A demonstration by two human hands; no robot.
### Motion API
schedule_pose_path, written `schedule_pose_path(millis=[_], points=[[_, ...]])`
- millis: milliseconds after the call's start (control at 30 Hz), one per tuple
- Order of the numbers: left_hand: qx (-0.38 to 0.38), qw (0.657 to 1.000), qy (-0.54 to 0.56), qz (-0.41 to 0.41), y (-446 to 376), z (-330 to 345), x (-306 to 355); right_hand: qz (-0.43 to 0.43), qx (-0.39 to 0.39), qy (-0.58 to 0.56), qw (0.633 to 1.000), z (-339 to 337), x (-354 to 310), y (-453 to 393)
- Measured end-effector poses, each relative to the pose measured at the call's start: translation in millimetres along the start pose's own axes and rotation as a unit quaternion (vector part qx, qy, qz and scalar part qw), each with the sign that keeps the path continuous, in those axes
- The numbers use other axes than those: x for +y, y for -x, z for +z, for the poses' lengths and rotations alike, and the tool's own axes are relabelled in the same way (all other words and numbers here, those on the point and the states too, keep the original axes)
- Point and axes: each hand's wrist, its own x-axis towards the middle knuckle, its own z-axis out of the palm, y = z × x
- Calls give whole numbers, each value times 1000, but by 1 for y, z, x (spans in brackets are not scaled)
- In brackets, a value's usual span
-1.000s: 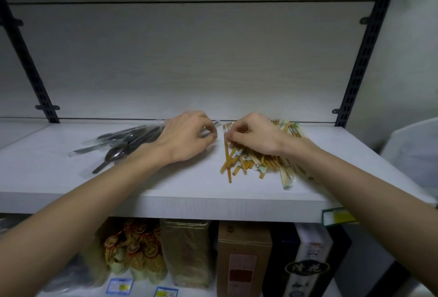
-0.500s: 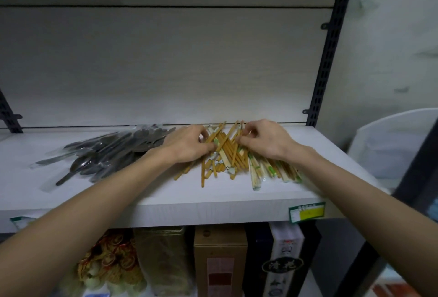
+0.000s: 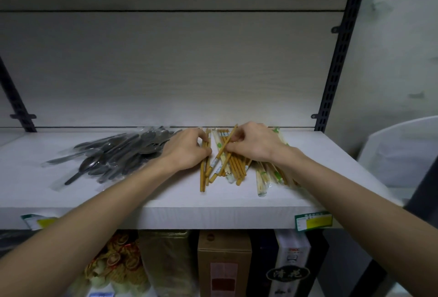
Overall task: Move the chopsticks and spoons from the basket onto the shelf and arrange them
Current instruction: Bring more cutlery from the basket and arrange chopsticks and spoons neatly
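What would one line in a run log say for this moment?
stage: arranging on white shelf | left hand: grips brown wooden chopsticks | right hand: pinches one slanted chopstick | wrapped metal spoons: piled left

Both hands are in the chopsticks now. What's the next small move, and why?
Probably turn the slanted chopstick that the right hand pinches until it lies parallel with the pair under the left hand. It crosses the pile diagonally, while the spoons already sit apart on the shelf.
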Motion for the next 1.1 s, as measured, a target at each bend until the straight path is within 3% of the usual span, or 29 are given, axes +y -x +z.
schedule_pose_path(millis=[267, 733, 900, 1100], points=[[4, 999, 45, -3, 1, 0, -14, 0, -6, -47, 999, -2, -3, 6], [3, 999, 32, 39, -5, 0, -27, 32, 23, -47, 998, 9, -14, -7], [-34, 997, 61, 36, -9, -4, -27, 18, 56, -137, 989, 3, -21, -7], [-69, 996, 54, 8, -14, -10, -20, 26, -13, -91, 995, 13, -34, -11]])
